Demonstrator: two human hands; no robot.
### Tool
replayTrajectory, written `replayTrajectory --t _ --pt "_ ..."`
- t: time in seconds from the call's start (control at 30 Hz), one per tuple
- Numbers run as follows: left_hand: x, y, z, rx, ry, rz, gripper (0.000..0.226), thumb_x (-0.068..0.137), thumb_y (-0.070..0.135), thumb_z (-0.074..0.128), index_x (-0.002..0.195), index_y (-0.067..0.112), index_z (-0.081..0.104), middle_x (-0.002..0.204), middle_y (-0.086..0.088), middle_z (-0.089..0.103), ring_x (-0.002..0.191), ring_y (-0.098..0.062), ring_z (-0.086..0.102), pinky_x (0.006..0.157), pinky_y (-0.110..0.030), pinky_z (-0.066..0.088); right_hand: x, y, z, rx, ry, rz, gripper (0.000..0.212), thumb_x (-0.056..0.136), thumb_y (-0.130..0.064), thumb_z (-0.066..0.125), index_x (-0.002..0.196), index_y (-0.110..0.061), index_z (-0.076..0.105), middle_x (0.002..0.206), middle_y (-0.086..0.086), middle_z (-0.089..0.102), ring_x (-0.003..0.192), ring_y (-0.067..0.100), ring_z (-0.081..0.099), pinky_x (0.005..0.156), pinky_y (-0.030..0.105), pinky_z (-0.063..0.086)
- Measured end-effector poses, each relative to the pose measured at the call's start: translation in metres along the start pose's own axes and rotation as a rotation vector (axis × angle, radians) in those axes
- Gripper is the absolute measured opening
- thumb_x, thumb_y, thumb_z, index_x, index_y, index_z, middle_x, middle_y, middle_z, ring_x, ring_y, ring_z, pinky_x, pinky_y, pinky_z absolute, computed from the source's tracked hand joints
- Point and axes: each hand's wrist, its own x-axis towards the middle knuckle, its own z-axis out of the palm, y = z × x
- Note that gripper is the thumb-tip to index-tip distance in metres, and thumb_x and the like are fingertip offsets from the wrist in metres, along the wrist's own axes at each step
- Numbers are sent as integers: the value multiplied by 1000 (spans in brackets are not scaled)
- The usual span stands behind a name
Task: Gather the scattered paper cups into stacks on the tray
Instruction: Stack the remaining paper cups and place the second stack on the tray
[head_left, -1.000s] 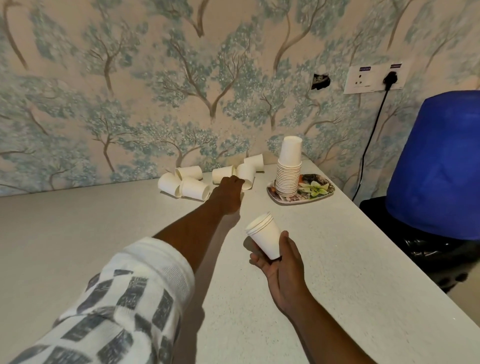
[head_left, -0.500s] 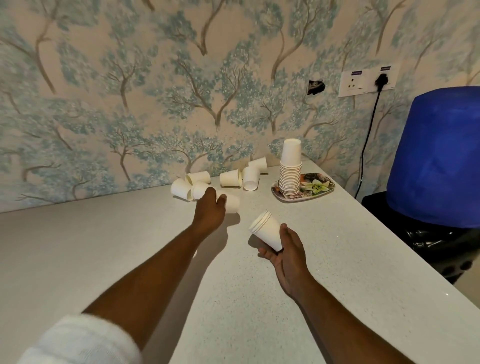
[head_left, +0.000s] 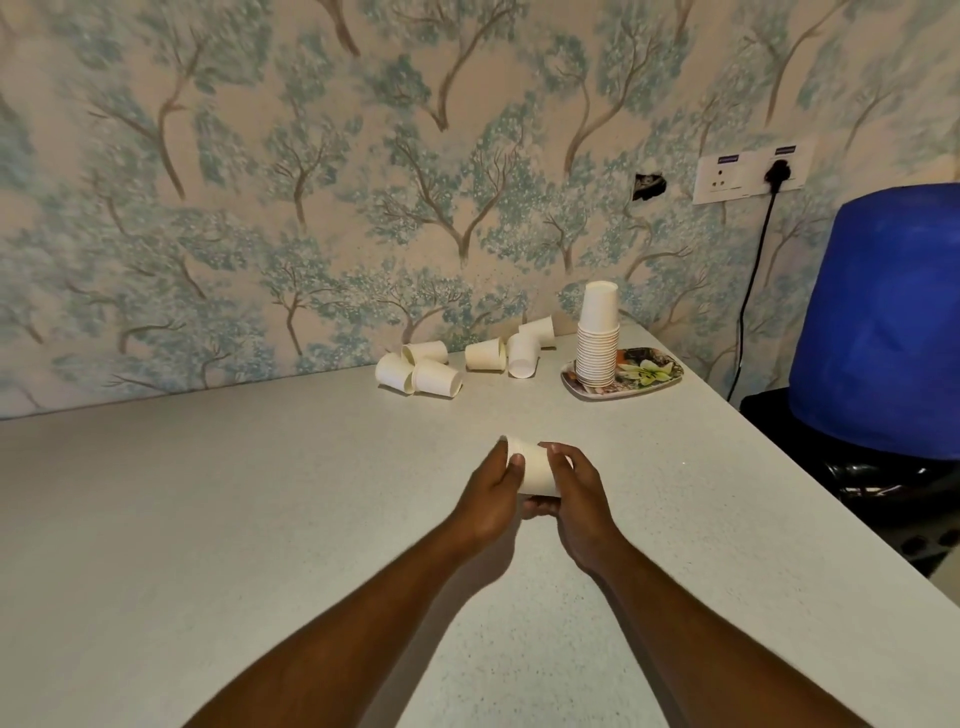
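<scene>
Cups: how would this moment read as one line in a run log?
hands: left and right hold cups | loose cups: lying by wall | stack: on tray

Two bare forearms, no sleeves visible; hands bare, ungloved.

**Hidden and cut-off parts, head view**

The held paper cups (head_left: 535, 467) are partly covered by the left hand (head_left: 491, 493) and right hand (head_left: 576, 499); their number cannot be told. The stack of cups (head_left: 598, 343) hides part of the tray (head_left: 660, 376). The blue container (head_left: 883, 322) is cut off at the right edge. Socket labels (head_left: 727, 158) are too small to read.
</scene>
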Motion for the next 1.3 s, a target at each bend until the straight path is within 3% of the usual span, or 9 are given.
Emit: replayTrajectory --t 0.27,0.5,0.67,0.73,0.8,0.93,1.13,1.23,1.3 --pt "4 -3 -17 160 39 -12 31 107 27 44 134 11 44 128 -14 57 118 -28 59 102 -50 53 -7 3 8 -274 -93 -37 36 104 -49 42 126 -22 55 89 22 66 52 15 58 42 25 48" --pt "2 -21 -21 48 73 11 25 106 26 45 131 23 43 126 -6 57 117 -22 59 99 -41 56 -8 4 8 -297 -167 -68 39 104 -47 40 130 -21 52 104 23 66 66 27 61 53 31 50" --pt "-10 -45 -24 -103 274 50 27 93 35 61 117 25 55 114 -5 63 108 -23 65 80 -28 61 1 2 15 -301 -139 -26 28 108 -29 45 133 -17 53 122 11 57 105 29 67 61 29 57" --pt "-12 -55 -26 -271 355 14 40 88 32 64 121 12 55 120 -17 60 113 -33 64 92 -48 59 11 -1 21 -358 -83 -15 25 107 -30 48 127 -18 56 120 11 59 103 25 65 66 31 58" --pt "-11 -63 -33 -287 437 31 33 92 27 62 120 11 54 120 -18 59 115 -34 63 96 -52 56 26 -5 26 -456 -26 -63 24 105 -35 52 121 -19 60 119 6 61 101 18 62 75 29 57" --pt "0 -77 -48 -188 498 94 21 101 20 55 119 12 51 114 -11 61 112 -27 64 87 -35 61 63 -15 27 -712 10 -159 28 100 -37 61 125 -24 60 118 -6 58 89 0 57 63 10 38" --pt "35 -92 -66 -49 476 89 31 100 22 56 129 13 47 119 -8 60 111 -20 62 76 -11 56 134 -28 21 -894 66 -203 21 95 -28 70 115 -25 64 119 -3 61 92 10 64 75 25 42" --pt "50 -97 -73 -47 453 80 36 100 23 57 133 13 47 122 -7 60 113 -20 61 81 -13 56 166 -36 22 -965 73 -264 20 94 -26 69 114 -21 68 123 4 61 101 18 66 85 30 48" --pt "60 -103 -78 -71 427 69 36 100 25 57 132 13 48 122 -8 61 116 -22 61 92 -27 57 189 -37 25 -1014 70 -302 23 94 -26 69 116 -20 69 128 7 60 109 22 66 93 35 50"
